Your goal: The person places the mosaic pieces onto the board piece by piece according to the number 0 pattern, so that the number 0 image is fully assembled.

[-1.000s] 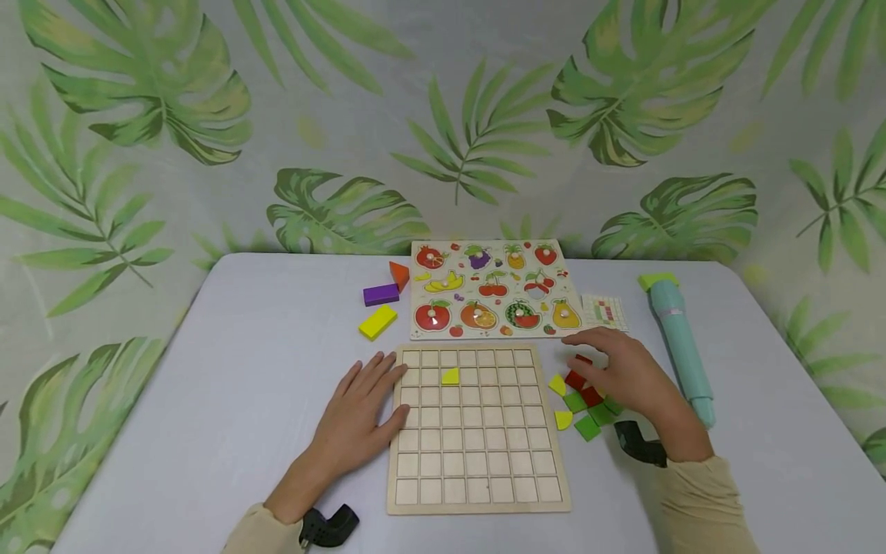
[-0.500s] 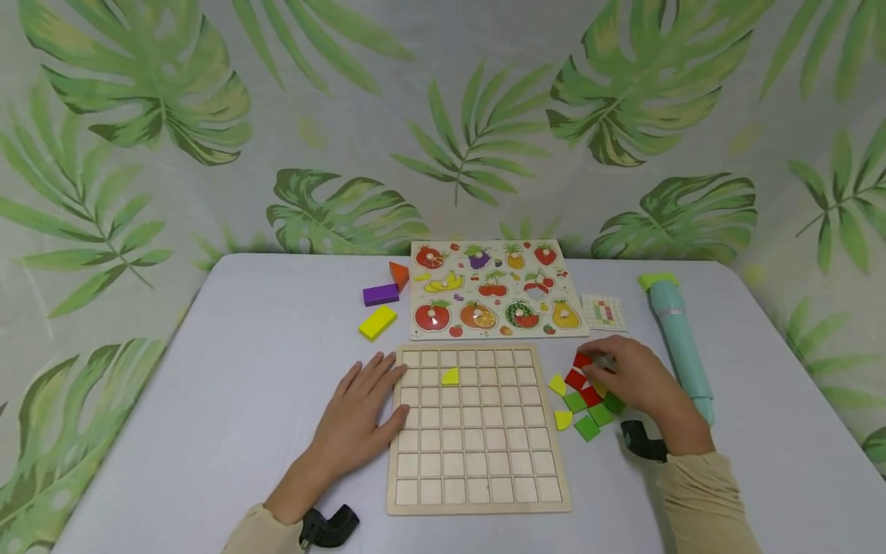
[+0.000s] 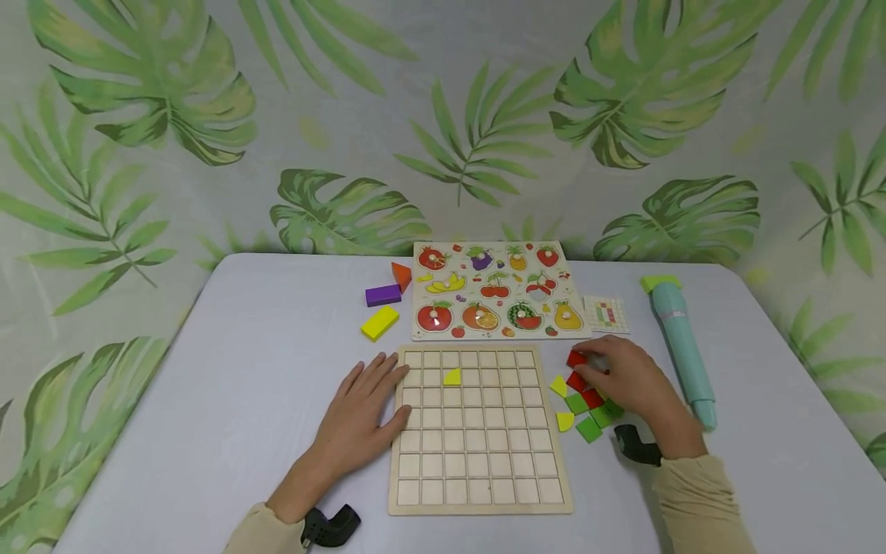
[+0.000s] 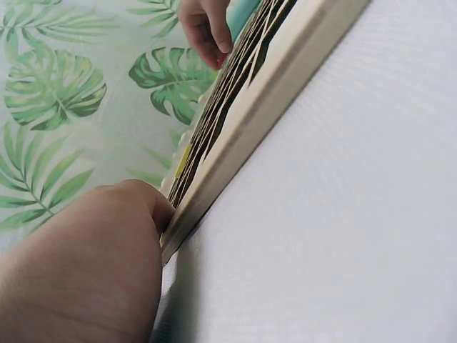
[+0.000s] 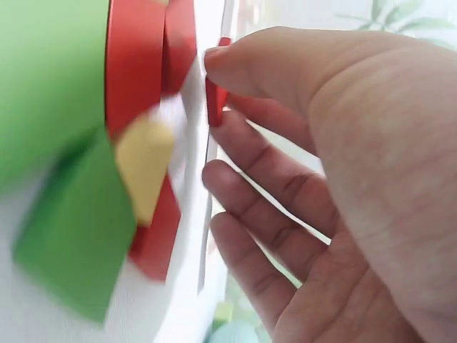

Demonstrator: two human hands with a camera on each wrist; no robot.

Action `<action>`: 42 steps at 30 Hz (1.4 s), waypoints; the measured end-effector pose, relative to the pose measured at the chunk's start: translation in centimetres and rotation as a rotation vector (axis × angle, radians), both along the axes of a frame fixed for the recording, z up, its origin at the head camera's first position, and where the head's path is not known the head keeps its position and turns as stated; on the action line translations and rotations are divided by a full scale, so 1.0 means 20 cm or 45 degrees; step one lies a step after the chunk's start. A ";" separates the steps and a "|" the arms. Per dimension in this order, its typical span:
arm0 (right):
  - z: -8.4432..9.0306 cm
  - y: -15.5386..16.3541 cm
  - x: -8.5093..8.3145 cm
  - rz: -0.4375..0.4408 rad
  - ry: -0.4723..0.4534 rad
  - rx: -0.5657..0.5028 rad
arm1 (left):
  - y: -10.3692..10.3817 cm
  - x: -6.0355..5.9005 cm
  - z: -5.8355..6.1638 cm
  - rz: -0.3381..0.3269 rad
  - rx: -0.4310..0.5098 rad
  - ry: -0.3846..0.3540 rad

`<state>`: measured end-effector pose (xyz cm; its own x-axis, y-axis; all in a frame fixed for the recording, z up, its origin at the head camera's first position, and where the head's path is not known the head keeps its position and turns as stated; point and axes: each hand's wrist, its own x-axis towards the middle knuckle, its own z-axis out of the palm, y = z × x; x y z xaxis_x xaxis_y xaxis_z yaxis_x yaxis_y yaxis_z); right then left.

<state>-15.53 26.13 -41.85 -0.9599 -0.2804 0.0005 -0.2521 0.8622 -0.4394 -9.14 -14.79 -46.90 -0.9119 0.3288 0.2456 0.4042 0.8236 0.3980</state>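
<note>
So far only one yellow tile sat in the grid board. Left hand lay flat at its left edge; right hand pinched a red tile from the pile right of the board.

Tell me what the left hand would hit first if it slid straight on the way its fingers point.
Probably nothing beyond the grid board it already touches: the left hand points up-right across it, toward the yellow piece set in a cell, likely flush.
</note>
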 end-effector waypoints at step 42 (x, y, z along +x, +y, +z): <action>-0.04 -0.66 0.07 0.270 0.100 -0.064 | 0.00 0.00 -0.03 0.004 -0.017 0.055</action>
<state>-14.14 12.86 -42.69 -0.8759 -0.4736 0.0919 -0.4605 0.7639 -0.4521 -9.22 -14.88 -47.46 -0.9015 0.3295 0.2806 0.4183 0.8300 0.3691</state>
